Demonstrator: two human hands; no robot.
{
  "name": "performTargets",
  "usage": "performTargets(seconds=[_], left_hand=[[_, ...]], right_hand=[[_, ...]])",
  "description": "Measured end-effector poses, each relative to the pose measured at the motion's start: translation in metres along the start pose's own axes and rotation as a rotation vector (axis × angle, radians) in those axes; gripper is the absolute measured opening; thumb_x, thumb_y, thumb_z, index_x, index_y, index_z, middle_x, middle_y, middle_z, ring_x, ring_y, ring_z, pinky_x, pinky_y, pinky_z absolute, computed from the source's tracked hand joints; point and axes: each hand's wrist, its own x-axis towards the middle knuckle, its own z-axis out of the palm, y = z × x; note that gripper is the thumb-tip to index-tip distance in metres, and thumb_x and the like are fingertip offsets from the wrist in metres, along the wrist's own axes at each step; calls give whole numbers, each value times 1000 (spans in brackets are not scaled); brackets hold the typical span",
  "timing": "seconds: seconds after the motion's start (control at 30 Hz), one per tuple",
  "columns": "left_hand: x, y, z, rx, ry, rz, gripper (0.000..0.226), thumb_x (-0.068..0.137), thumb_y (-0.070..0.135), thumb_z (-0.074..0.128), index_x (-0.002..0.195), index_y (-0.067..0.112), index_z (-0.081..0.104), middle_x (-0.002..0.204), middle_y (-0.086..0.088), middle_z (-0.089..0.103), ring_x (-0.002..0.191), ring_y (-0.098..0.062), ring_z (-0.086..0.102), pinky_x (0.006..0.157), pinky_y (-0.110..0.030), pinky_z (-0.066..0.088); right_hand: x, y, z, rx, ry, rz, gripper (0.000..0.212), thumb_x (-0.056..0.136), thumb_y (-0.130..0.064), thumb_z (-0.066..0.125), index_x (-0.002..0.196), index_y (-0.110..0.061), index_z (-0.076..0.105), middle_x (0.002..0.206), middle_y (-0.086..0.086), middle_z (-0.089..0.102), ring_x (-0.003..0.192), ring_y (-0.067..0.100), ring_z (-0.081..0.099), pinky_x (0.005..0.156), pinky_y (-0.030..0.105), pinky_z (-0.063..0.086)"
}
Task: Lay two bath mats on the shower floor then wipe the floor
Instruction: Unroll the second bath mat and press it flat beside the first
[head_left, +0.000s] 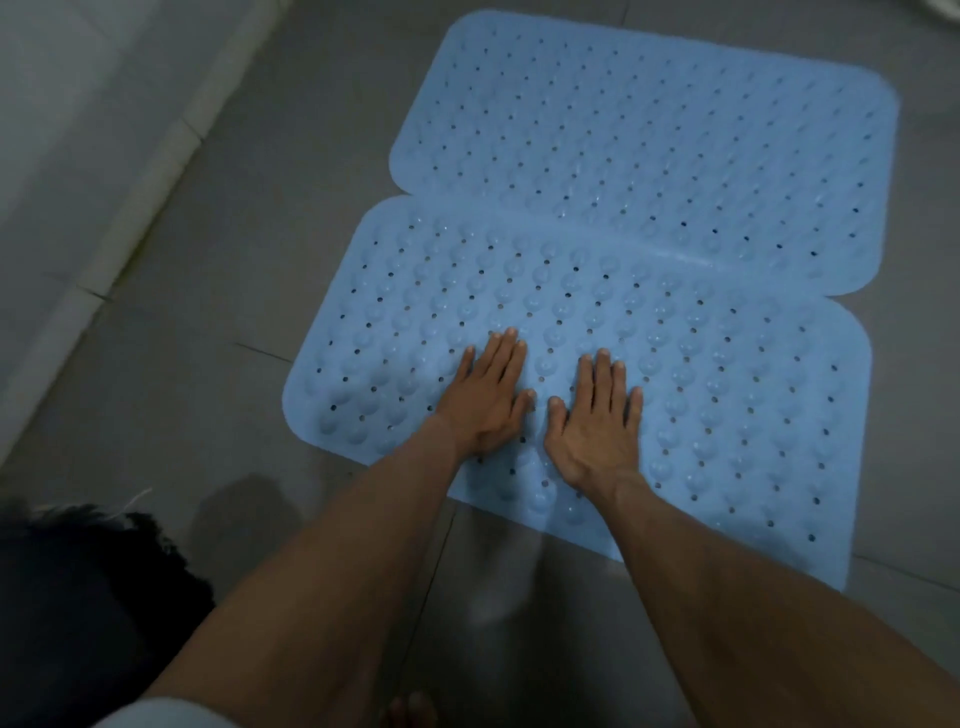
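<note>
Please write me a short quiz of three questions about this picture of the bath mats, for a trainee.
1. True or false: both blue mats already lie on the grey tile floor.
2. Which mat do the hands press: A) the far mat, B) the near mat, C) neither?
3. Fill in: the left hand and the right hand lie ____, palms down.

Key
1. True; the near mat's far edge overlaps the far mat.
2. B.
3. Flat, fingers spread, side by side, holding nothing.
</note>
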Motion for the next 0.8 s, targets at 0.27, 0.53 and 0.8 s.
performTargets(seconds=[0.27, 0.53, 0.8], left_hand=[[-60, 42, -166, -5, -85, -120, 61, 105, 38, 20, 155, 5, 6, 163, -13, 0, 151, -26, 0, 122, -44, -3], [-141, 81, -339, -52, -52, -172, 60, 104, 36, 22, 154, 4, 11, 163, -14, 9, 150, -27, 8, 123, -42, 3], [-230, 116, -499, -108, 0, -262, 60, 103, 34, 26, 154, 5, 14, 162, -14, 13, 149, -30, 12, 123, -44, 5]], right_hand=[[-48, -20, -173, -24, -130, 48, 64, 104, -48, 13, 159, -21, -4, 165, 3, -21, 152, 20, -20, 121, 48, -17], [-113, -60, -366, 2, -112, 42, 64, 104, -49, 14, 160, -21, 0, 166, 1, -19, 152, 18, -20, 121, 46, -18], [-176, -118, -536, -39, -134, -57, 65, 103, -49, 14, 160, -20, 1, 166, 2, -19, 151, 18, -21, 121, 47, -16]])
